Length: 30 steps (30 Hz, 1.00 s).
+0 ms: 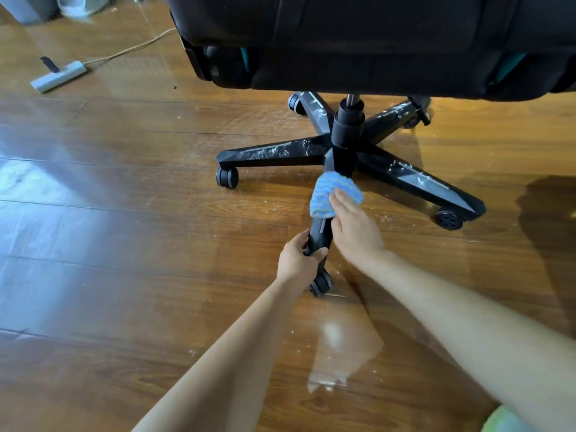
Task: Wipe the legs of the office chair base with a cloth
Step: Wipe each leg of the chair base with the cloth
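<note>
Both your arms reach forward and down to the nearest leg (319, 233) of the chair base (343, 151). Your left hand (299, 257) is curled tight around the outer end of that leg, just above its wheel (321, 283). Your right hand (355, 226) lies nearly flat, fingers stretched out, pressing the blue striped cloth (335, 194) onto the same leg. The cloth is draped over the leg close to the middle post (347, 126). You are not gripping the cloth in a fist; your palm just pushes it down.

The floor (124, 213) is shiny brown wood, with white crumbs scattered around the base and a wet-looking patch near your arms. The black seat (374, 42) hangs over the base at the top. A grey power strip (59, 77) with a cord lies far off on the left.

The base has five legs. Four of them carry white dusty marks; the one under your hands looks clean where it shows. You can see five wheels, though the two at the back are partly hidden. There is one cloth
</note>
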Tool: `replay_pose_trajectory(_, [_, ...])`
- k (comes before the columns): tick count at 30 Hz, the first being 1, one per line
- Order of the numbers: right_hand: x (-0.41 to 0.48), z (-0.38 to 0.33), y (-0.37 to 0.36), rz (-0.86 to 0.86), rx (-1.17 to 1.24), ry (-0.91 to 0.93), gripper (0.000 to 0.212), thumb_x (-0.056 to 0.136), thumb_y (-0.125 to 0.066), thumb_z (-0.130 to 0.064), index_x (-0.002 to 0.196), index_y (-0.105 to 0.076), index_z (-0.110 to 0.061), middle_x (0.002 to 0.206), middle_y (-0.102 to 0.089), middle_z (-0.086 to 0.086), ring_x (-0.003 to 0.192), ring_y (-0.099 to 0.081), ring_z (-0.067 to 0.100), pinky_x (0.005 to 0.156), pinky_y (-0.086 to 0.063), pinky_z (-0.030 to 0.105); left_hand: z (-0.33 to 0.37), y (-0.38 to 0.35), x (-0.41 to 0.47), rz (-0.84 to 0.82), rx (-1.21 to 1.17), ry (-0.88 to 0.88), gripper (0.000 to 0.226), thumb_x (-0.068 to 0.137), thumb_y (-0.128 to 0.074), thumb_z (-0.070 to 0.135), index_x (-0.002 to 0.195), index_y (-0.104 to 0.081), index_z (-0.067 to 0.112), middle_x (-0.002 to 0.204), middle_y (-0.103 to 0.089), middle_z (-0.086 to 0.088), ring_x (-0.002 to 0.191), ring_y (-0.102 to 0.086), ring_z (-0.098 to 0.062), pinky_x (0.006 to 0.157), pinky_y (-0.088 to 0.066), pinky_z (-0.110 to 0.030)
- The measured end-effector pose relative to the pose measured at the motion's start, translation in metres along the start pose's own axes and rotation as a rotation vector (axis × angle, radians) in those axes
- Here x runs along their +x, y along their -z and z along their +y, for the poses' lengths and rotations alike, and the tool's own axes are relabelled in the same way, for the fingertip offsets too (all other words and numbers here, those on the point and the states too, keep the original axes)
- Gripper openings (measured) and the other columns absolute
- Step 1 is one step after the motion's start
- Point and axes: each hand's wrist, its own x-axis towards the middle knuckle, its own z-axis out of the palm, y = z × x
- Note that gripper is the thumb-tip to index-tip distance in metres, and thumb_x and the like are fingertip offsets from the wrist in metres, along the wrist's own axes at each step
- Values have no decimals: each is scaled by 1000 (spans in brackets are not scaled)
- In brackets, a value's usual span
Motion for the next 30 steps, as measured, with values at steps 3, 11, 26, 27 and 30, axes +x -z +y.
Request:
replay_pose_trajectory(3, [38, 2, 14, -22, -112, -52, 53, 104, -39, -20, 157, -36, -13, 168, -26, 1, 149, -36, 21, 114, -43, 40, -8, 12, 0, -19, -31, 62, 55, 101, -72, 18, 153, -56, 16, 139, -69, 0, 121, -69, -21, 99, -61, -42])
replay_pose_trajectory(11, [-84, -20, -19, 10, 68, 78, 60, 92, -55, -2, 151, -46, -5, 163, -35, 7, 151, -33, 18, 118, -34, 30, -17, 16, -6, 23, 12, 88, 22, 93, -75, 21, 112, -81, 29, 106, -82, 12, 97, -76, -11, 90, -63, -38])
replay_pose_trajectory(26, [-49, -20, -8, -11, -30, -30, 66, 92, -48, 3, 155, -41, -15, 166, -30, -1, 142, -46, 25, 102, -52, 40, -17, 14, -10, 118, -107, 184, 27, 94, -80, 22, 120, -81, 16, 104, -82, 5, 100, -77, -16, 98, -62, -42])
replay_pose_trajectory(27, [-70, -24, -15, -8, -5, 3, 68, 89, -53, 5, 154, -42, -12, 165, -32, 1, 144, -44, 24, 100, -53, 39, -18, 15, -10, 107, -101, 174, 21, 94, -79, 20, 115, -83, 20, 98, -82, 7, 97, -78, -15, 95, -63, -41])
replay_pose_trajectory(30, [-109, -28, -27, -32, 74, 66, 75, 79, -63, 13, 150, -48, -5, 161, -39, 7, 143, -46, 24, 102, -50, 34, -18, 16, -10, 74, -33, 162, 26, 92, -68, 13, 92, -85, 33, 86, -82, 14, 89, -79, -14, 86, -66, -38])
